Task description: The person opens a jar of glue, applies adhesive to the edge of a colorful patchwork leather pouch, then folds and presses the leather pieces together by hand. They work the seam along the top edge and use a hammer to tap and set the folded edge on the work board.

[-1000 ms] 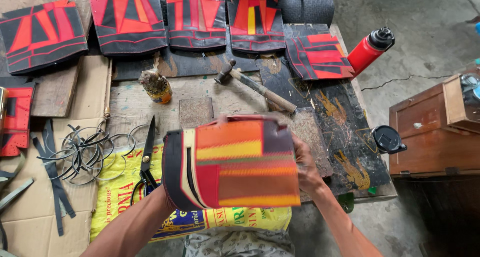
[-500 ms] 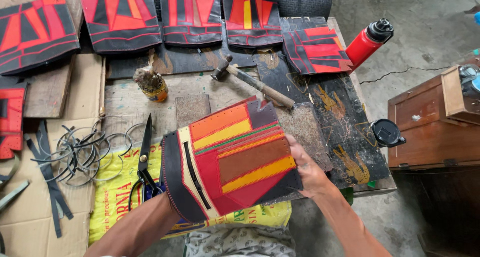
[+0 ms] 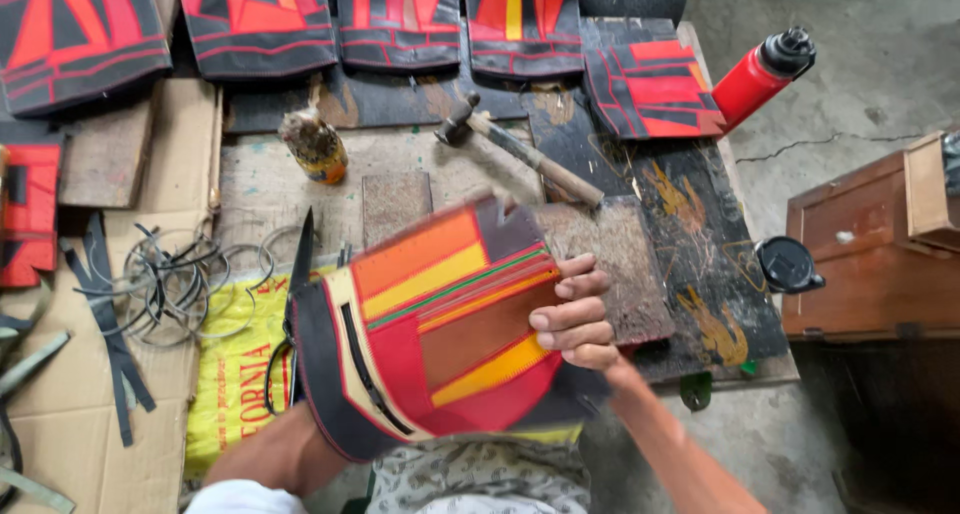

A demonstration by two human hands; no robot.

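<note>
**Patchwork pouch held over the table**

Here we list what lies before us, item by item.

1. Patchwork leather pouch in red, orange, yellow and brown with black edging and a black zip (image 3: pixel 440 329): held up in front of us, tilted, above the near edge of the table (image 3: pixel 300 189). It is blurred.
2. Right hand (image 3: pixel 578 314): curled onto the pouch's right edge, fingers across its face, gripping it.
3. Left hand: hidden behind the pouch; only the forearm shows below its lower left corner. We cannot tell how that hand is set.
4. Black-bladed scissors (image 3: pixel 297 284): on the table, just left of the pouch, partly covered by it.
5. Yellow printed sack (image 3: pixel 235 364): spread under the scissors and the pouch.
6. Tangle of thin grey rings (image 3: pixel 185 284): left of the scissors.
7. Wooden-handled hammer (image 3: pixel 525 154): lying slantwise beyond the pouch.
8. Small stained glue jar (image 3: pixel 315 146): upright, left of the hammer.
9. Row of black-and-red stitched panels (image 3: pixel 260 19): along the far edge of the table.
10. Red bottle with black cap (image 3: pixel 765 74): lying at the far right corner.
11. Black round lid (image 3: pixel 787 264): at the table's right edge.
12. Brown wooden box (image 3: pixel 870 244): beside the table, right.
</note>
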